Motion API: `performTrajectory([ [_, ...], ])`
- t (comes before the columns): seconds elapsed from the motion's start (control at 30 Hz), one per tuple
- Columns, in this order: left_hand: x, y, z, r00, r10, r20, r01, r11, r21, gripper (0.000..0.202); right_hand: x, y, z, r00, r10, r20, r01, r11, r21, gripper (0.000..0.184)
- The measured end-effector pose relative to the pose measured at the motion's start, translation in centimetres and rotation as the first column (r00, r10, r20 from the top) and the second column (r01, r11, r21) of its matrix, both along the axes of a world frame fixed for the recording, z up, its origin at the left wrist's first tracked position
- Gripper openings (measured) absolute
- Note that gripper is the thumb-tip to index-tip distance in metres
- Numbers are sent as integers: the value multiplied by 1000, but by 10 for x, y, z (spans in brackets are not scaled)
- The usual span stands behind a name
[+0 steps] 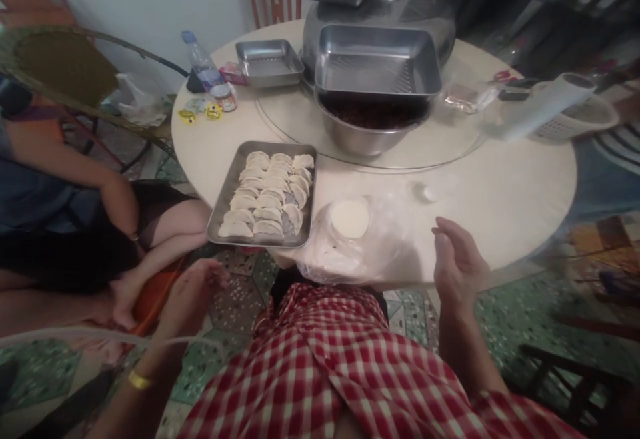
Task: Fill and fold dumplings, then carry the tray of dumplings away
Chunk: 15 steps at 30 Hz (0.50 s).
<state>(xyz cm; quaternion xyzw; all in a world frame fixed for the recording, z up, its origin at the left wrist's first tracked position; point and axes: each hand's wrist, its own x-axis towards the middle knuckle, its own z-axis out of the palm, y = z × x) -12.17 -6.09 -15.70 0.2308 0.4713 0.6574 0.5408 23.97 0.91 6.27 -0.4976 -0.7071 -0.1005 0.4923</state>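
My right hand [456, 260] hovers at the near edge of the round table [505, 205], fingers apart, holding nothing. My left hand [193, 293] hangs below the table edge, off to the left, loosely curled and holding nothing that I can see. Between my hands, a stack of round dough wrappers [350, 217] lies on a clear plastic bag [380, 245]. A metal tray [223, 222] with several folded dumplings [270, 193] overhangs the table's near edge, just above my left hand.
A steel bowl of dark filling [373, 122] stands mid-table beneath an empty steel tray [377, 62]. A smaller tray [269, 61], water bottle [203, 64] and small jar [224, 97] are at the far left. A white basket [580, 117] sits right. Another person [75, 212] sits left.
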Motion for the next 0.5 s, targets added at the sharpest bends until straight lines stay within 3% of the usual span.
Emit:
performTrajectory([
  [0.1, 19, 8, 9, 951, -135, 279, 178, 974, -137, 36, -5, -4, 1, 1000, -1, -15, 1, 1000, -7, 21],
  [0.23, 25, 24, 35, 847, -215, 486, 333, 927, -171, 29, -13, -14, 0, 998, 54, 30, -55, 998, 26, 19],
  [0.33, 24, 38, 45, 821, -198, 535, 356, 911, -209, 36, -6, -18, -4, 999, 24, 33, -25, 1000, 15, 19],
  [0.5, 19, 57, 49, 832, -166, 530, 333, 913, -236, 36, 21, -19, -11, 1000, -19, -23, 18, 1000, -16, 21],
])
